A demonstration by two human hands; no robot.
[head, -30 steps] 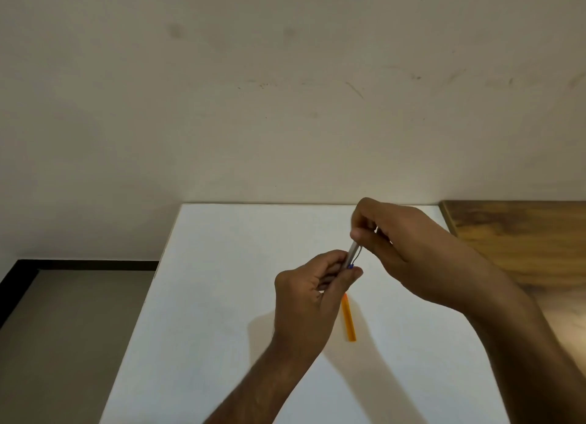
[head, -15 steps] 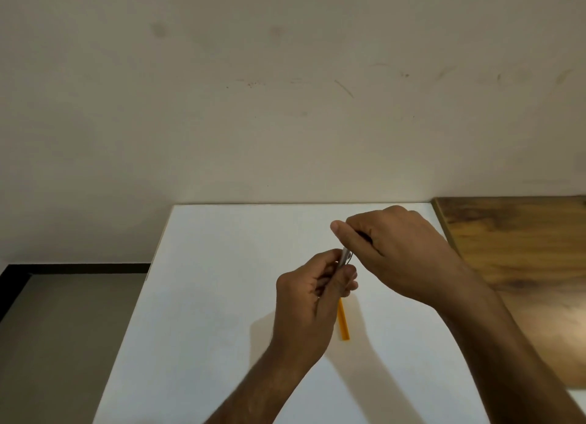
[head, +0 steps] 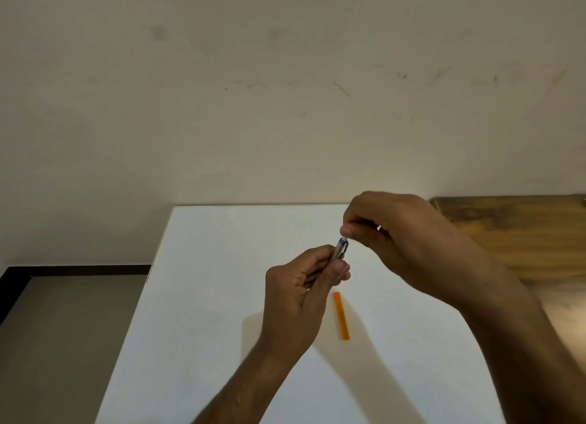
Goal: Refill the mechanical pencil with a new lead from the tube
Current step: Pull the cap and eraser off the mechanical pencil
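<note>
My left hand (head: 301, 292) is closed around a silver mechanical pencil (head: 339, 251) with a blue top end, held tilted above the white table (head: 206, 297). Only the pencil's upper part shows above the fist. My right hand (head: 399, 236) is just above the pencil's top, thumb and fingertips pinched together close to it; whatever they pinch is too small to see. The orange lead tube (head: 341, 316) lies flat on the table below my left thumb, touching neither hand.
A wooden surface (head: 523, 233) adjoins the table on the right. A plain wall rises behind the table's far edge. The grey floor (head: 63, 344) lies past the table's left edge.
My right hand has lifted off the pencil's top and moved slightly up and right, exposing the blue end. The left hand keeps the pencil in place.
</note>
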